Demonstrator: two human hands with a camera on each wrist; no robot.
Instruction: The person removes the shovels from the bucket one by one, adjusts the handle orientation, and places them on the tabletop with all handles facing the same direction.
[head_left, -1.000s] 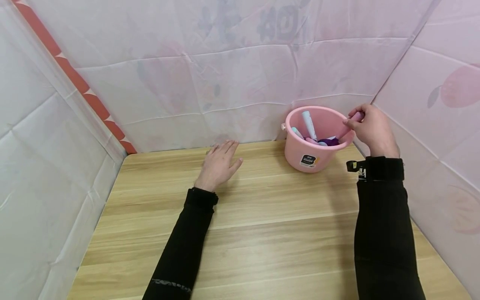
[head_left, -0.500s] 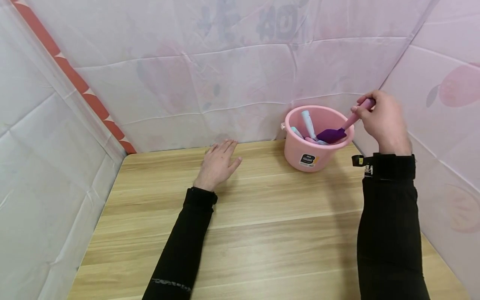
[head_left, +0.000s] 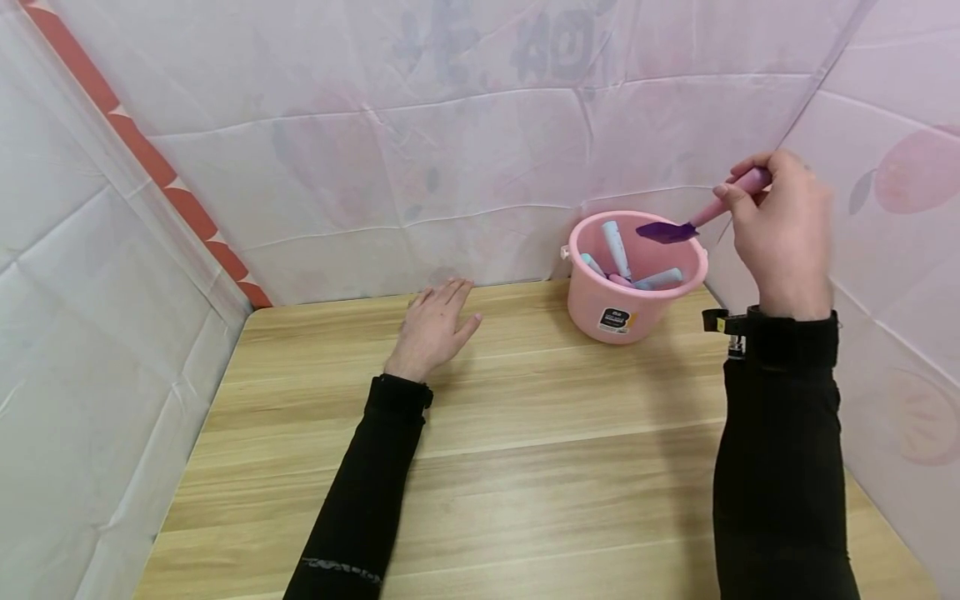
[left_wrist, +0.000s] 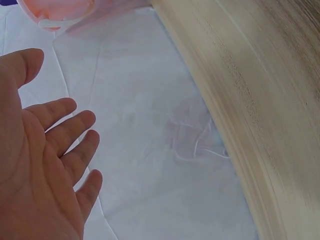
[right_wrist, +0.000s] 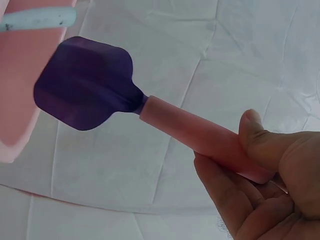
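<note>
- Head view: right hand (head_left: 783, 225) grips the spatula (head_left: 693, 222) by its pink handle above the pink bucket (head_left: 636, 279), right of frame.
- Left hand (head_left: 435, 329) lies flat, fingers relaxed, on the worktop (head_left: 525, 467), frame centre.

Wooden table (head_left: 525, 467), pale grain in long planks, pushed into a corner of pink sheeting. At the far right corner, a pink bucket (head_left: 600, 304) standing upright on it, label facing forward. Left of the bucket, well apart, left hand (head_left: 435, 329) lying flat, palm down, fingers spread. Black sleeve (head_left: 367, 492) trailing back across the boards.
</note>
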